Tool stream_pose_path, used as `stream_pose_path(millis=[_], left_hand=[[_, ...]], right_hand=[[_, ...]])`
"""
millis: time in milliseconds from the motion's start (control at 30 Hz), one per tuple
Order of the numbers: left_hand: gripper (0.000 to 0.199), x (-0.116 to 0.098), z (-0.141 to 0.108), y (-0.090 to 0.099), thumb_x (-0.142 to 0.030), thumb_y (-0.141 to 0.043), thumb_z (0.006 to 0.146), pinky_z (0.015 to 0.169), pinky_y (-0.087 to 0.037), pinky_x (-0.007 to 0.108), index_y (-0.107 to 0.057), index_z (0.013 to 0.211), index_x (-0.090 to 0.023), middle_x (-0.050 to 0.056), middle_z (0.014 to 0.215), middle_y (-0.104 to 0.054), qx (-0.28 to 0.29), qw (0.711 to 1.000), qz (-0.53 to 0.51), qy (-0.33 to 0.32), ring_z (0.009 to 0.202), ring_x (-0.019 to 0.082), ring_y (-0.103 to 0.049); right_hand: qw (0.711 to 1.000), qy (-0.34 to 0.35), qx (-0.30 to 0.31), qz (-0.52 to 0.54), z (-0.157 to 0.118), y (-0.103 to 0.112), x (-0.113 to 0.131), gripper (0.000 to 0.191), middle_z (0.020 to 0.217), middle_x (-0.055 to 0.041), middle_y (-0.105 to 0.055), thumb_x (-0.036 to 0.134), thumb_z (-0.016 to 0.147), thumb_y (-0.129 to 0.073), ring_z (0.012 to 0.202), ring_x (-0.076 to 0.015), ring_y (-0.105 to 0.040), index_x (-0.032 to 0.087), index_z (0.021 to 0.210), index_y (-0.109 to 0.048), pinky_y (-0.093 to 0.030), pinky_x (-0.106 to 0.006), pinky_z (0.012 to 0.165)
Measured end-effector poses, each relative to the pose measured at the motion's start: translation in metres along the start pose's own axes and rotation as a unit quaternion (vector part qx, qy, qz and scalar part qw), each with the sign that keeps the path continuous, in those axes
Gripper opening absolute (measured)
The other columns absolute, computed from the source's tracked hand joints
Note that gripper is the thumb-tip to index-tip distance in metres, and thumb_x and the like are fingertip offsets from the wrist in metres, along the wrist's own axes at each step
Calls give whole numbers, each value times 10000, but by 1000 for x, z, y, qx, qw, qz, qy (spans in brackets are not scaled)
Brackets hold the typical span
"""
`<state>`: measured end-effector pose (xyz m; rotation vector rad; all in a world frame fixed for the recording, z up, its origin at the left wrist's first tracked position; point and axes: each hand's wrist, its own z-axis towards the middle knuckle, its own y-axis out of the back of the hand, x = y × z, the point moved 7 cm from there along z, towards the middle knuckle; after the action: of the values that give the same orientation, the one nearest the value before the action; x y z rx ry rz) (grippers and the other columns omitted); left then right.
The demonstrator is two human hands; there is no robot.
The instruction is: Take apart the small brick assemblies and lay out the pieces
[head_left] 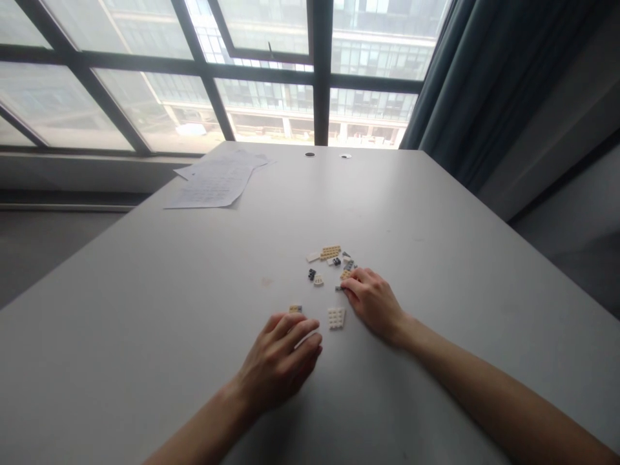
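Note:
My right hand (375,305) reaches in from the right, its thumb and fingertips closed at a small grey toy brick piece (338,288) near the table surface. Just beyond those fingers lie a tan piece (345,274) and several grey pieces. My left hand (285,358) rests low on the left with loosely curled, parted fingers; nothing shows in it. Close to its knuckles is a small tan and grey piece (295,309). Between the hands sits a white studded plate (336,318).
Farther back are a tan studded plate (330,252), a flat white piece (313,257), a black piece (312,274) and a white curved piece (318,281). Printed papers (213,184) lie at the far left of the white table (145,310). A curtain (465,84) hangs at right.

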<state>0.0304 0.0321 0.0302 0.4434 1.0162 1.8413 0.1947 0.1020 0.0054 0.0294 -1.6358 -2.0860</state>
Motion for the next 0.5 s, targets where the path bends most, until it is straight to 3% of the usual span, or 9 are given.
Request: stream_pose_path(millis=[267, 500], left_hand=[[131, 1, -1, 0, -116, -615, 828, 837, -441, 363, -633, 939, -183, 60, 989, -692, -9, 1000, -6, 6, 916, 200, -582], [132, 7, -1, 6, -107, -612, 826, 834, -446, 355, -631, 923, -194, 53, 964, -692, -34, 998, -8, 47, 934, 202, -583]], right_hand=[[1000, -14, 7, -5, -9, 1, -12, 161, 912, -50, -634, 189, 951, -501, 868, -190, -556, 201, 908, -655, -435, -292, 794], [998, -45, -23, 41, -25, 7, -21, 145, 915, -54, -623, 191, 945, -512, 882, -202, -561, 195, 914, -653, -453, -311, 805]])
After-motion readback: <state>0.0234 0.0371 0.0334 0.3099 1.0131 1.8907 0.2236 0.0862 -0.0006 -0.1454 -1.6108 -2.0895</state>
